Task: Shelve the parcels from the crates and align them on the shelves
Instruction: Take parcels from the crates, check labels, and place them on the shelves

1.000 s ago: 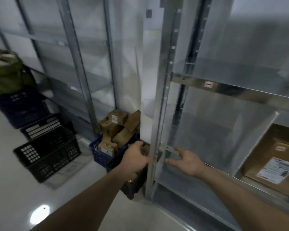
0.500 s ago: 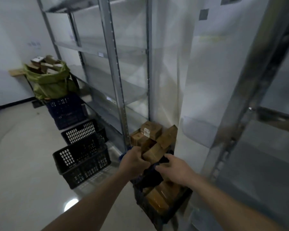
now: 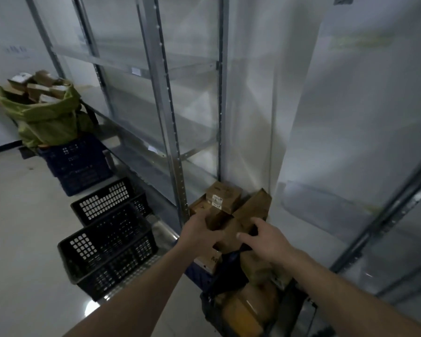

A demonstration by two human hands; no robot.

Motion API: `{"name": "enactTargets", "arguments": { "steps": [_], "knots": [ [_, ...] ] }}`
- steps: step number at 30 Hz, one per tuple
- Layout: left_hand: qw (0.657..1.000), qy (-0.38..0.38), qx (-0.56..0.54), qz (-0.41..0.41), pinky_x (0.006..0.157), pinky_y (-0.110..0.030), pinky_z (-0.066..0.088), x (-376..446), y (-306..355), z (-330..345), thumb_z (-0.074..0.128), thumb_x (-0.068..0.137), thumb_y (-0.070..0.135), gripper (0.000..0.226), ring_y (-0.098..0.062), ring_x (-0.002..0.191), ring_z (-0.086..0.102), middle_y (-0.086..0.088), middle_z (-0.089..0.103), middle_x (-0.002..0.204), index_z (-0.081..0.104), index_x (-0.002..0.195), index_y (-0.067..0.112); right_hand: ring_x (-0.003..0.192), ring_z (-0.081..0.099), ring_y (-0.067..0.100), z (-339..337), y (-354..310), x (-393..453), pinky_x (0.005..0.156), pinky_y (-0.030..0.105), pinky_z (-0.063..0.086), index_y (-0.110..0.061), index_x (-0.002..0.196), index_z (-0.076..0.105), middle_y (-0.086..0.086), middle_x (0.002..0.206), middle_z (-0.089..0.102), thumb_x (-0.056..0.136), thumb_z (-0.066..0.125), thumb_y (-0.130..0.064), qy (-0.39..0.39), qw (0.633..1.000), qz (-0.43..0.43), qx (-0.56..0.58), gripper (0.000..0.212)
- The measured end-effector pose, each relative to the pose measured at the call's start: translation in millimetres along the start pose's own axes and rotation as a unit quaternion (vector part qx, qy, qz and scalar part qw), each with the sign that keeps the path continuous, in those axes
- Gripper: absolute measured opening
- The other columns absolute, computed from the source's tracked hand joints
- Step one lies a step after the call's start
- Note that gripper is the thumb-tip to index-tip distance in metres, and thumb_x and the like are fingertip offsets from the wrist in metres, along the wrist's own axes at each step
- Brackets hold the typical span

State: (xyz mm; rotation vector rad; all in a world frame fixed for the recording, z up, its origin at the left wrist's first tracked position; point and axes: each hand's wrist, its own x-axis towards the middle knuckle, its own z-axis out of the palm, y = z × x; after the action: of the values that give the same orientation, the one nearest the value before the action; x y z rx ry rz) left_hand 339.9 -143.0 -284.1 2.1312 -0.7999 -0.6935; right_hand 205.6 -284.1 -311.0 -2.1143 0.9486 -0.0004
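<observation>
Left hand (image 3: 199,235) clamps its grip on a cardboard parcel (image 3: 219,221) heaped in the blue crate (image 3: 199,273); right hand (image 3: 265,242) hovers, fingers apart; black crates (image 3: 107,242) alongside.

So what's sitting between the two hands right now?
In the head view, a brown cardboard parcel lies between the left hand and right hand; the left grips it.

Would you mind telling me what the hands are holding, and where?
The left hand grips a brown cardboard parcel at its near end; the right hand hovers open, holding nothing.
</observation>
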Motion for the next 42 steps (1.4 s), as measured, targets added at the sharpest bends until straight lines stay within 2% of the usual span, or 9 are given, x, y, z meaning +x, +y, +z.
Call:
{"name": "enactTargets", "arguments": {
  "steps": [4, 8, 13, 18, 25, 29, 35, 38, 42],
  "knots": [
    [0.998, -0.054, -0.017, 0.022, 0.083, -0.021, 0.047, 68.1, -18.0, -23.8, 0.074, 0.084, 0.022, 0.041, -0.01, 0.105, 0.056, 0.013, 0.058, 0.113, 0.051, 0.118, 0.029, 0.131, 0.05, 0.02, 9.5, -2.9, 46.1, 0.112, 0.035, 0.041, -0.021, 0.154, 0.036, -0.001, 0.151, 0.048, 0.085, 0.06, -0.067, 0.04, 0.998, 0.049, 0.028, 0.087],
    [0.995, -0.096, -0.032, 0.024, 0.099, -0.037, 0.051, 130.6, -31.4, -42.2, 0.077, 0.082, 0.024, 0.044, -0.015, 0.111, 0.061, 0.006, 0.065, 0.118, 0.059, 0.122, 0.024, 0.135, 0.046, 0.021, 15.6, -13.1, 79.5, 0.114, 0.034, 0.038, -0.018, 0.158, 0.026, 0.001, 0.155, 0.042, 0.09, 0.062, -0.06, 0.071, 0.989, 0.111, 0.068, 0.088],
    [0.989, -0.143, -0.026, 0.042, 0.106, -0.04, 0.047, 190.2, -39.0, -38.9, 0.073, 0.061, 0.055, 0.093, -0.018, 0.124, 0.054, 0.0, 0.058, 0.137, 0.049, 0.142, 0.018, 0.134, 0.045, 0.021, 24.7, -12.3, 107.2, 0.11, 0.024, 0.035, -0.014, 0.155, 0.029, 0.005, 0.154, 0.042, 0.095, 0.062, -0.05, 0.108, 0.976, 0.165, 0.096, 0.078],
    [0.982, -0.182, -0.018, 0.047, 0.096, -0.028, 0.046, 231.0, -28.8, -27.1, 0.074, 0.087, 0.028, 0.059, -0.016, 0.118, 0.054, 0.001, 0.059, 0.132, 0.051, 0.14, 0.016, 0.135, 0.045, 0.022, 22.4, 4.4, 140.9, 0.106, 0.021, 0.031, -0.014, 0.157, 0.027, 0.004, 0.156, 0.041, 0.094, 0.061, -0.053, 0.137, 0.961, 0.209, 0.117, 0.082],
    [0.98, -0.19, 0.045, 0.041, 0.102, -0.026, 0.04, 285.4, -24.5, -3.3, 0.073, 0.088, 0.033, 0.072, -0.019, 0.131, 0.047, -0.002, 0.05, 0.144, 0.04, 0.149, 0.014, 0.139, 0.042, 0.025, 12.5, 33.0, 195.9, 0.117, 0.034, 0.034, -0.014, 0.158, 0.023, 0.009, 0.159, 0.037, 0.094, 0.058, -0.057, 0.137, 0.942, 0.231, 0.199, 0.085],
    [0.98, -0.186, 0.056, 0.035, 0.111, -0.033, 0.039, 315.7, -16.8, 11.7, 0.073, 0.088, 0.035, 0.074, -0.02, 0.133, 0.046, -0.004, 0.048, 0.148, 0.04, 0.15, 0.012, 0.138, 0.041, 0.024, 9.6, 49.3, 224.9, 0.11, 0.025, 0.031, -0.011, 0.156, 0.027, 0.006, 0.157, 0.038, 0.097, 0.056, -0.053, 0.128, 0.94, 0.239, 0.205, 0.078],
    [0.976, -0.205, 0.07, 0.034, 0.096, -0.018, 0.031, 358.0, -9.7, 40.7, 0.068, 0.092, 0.034, 0.07, -0.019, 0.134, 0.044, -0.004, 0.047, 0.148, 0.037, 0.151, 0.012, 0.137, 0.042, 0.023, 6.0, 69.7, 259.1, 0.102, 0.022, 0.032, -0.01, 0.154, 0.032, 0.006, 0.155, 0.041, 0.098, 0.054, -0.051, 0.124, 0.934, 0.261, 0.209, 0.072],
    [0.972, -0.224, 0.071, 0.028, 0.106, -0.024, 0.032, 387.0, -11.2, 59.9, 0.067, 0.093, 0.037, 0.073, -0.021, 0.138, 0.041, -0.006, 0.042, 0.153, 0.034, 0.152, 0.012, 0.143, 0.037, 0.024, 8.4, 85.2, 276.3, 0.112, 0.027, 0.029, -0.009, 0.157, 0.025, 0.007, 0.161, 0.032, 0.097, 0.054, -0.056, 0.122, 0.925, 0.283, 0.222, 0.082],
    [0.962, -0.252, 0.098, 0.034, 0.112, -0.035, 0.038, 434.2, -20.6, 90.7, 0.064, 0.093, 0.044, 0.07, -0.022, 0.135, 0.045, -0.005, 0.045, 0.151, 0.036, 0.151, 0.015, 0.142, 0.037, 0.024, 15.5, 107.9, 305.8, 0.11, 0.026, 0.03, -0.008, 0.157, 0.026, 0.007, 0.161, 0.033, 0.097, 0.054, -0.055, 0.138, 0.907, 0.313, 0.244, 0.082]
  ]
}}
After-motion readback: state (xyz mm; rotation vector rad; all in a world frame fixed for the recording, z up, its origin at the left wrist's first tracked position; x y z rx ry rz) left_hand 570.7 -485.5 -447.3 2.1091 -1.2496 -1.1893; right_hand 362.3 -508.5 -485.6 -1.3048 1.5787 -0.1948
